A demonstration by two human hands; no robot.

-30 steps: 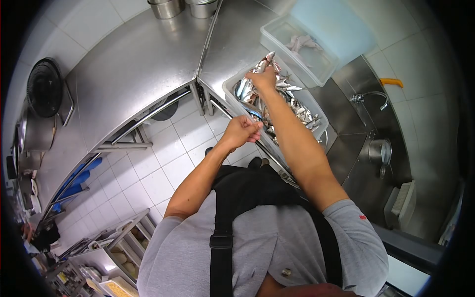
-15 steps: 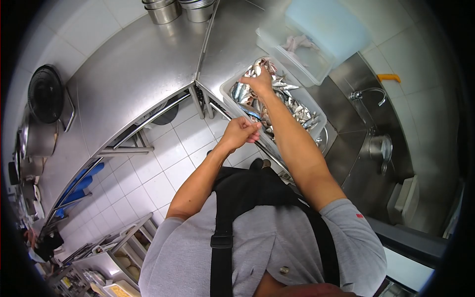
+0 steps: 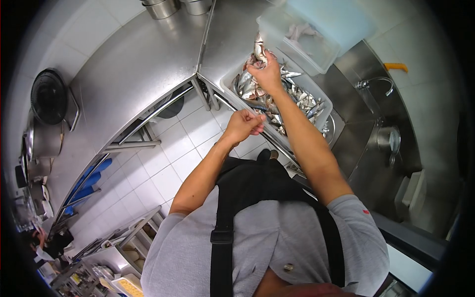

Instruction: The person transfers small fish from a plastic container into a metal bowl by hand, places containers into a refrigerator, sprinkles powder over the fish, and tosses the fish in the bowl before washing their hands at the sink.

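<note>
A white plastic tub point(image 3: 324, 94) full of small silvery fish point(image 3: 306, 101) stands on the steel counter. Over the tub's far left part is my right hand point(image 3: 267, 76), its fingers closed round a fish point(image 3: 258, 47) whose end sticks up past the thumb. More fish lie directly beneath that hand. My left hand point(image 3: 245, 124) hovers by the tub's near edge with its fingers curled in against the thumb. Whatever may be inside those fingers is hidden from me.
Behind the tub sits a clear container point(image 3: 316, 52) with pale pieces in it. A sink tap point(image 3: 378, 81) and a metal pot point(image 3: 388, 138) are to the right. Steel pots point(image 3: 163, 9) stand at the back of the counter point(image 3: 143, 59); a black fan-like disc point(image 3: 48, 96) is far left.
My right hand has come up a little from the pile, with a fish now showing above its fingers. The left hand stays curled near the tub's edge. The whole view has shifted slightly.
</note>
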